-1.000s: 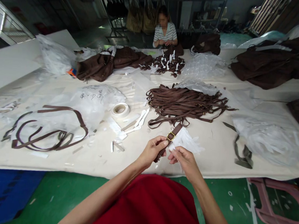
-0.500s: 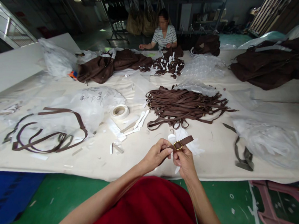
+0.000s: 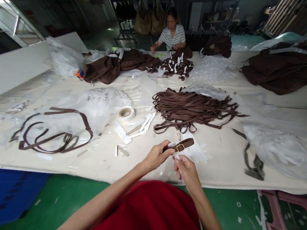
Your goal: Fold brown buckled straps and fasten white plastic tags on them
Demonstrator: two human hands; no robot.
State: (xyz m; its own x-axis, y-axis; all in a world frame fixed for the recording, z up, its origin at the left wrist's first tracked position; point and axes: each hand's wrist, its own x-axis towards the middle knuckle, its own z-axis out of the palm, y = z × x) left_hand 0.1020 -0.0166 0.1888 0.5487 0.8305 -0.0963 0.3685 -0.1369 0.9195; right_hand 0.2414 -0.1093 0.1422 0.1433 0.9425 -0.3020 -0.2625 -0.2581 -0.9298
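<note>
The left hand point(image 3: 157, 156) pinches a brown buckled strap point(image 3: 189, 142) between thumb and fingers just short of its gold buckle point(image 3: 180, 147). That grip probably steadies the strap while leaving the buckle and looped end exposed, raised over the near side of the worktable point(image 3: 138, 167). The right hand point(image 3: 187, 171) is curled just below the buckle, thumb and forefinger drawn together; whether it pinches anything is too small to tell.

Beneath and beside the looped end lie white slips point(image 3: 202, 155), perhaps put there for short reaches. Beyond them, brown straps point(image 3: 188, 109) lie heaped roughly lengthwise, likely to limit tangling. To the left, a tape roll point(image 3: 126, 113) rests flat, which should stop it rolling.

Of the containers, 1 clear plastic bag point(image 3: 280, 150) at right holds crumpled whitish material. Another, a marked plastic bag point(image 3: 97, 101), lies left of the roll, its contents unclear. Farther off, brown leather bags point(image 3: 104, 70) lie slumped, interiors hidden.
</note>
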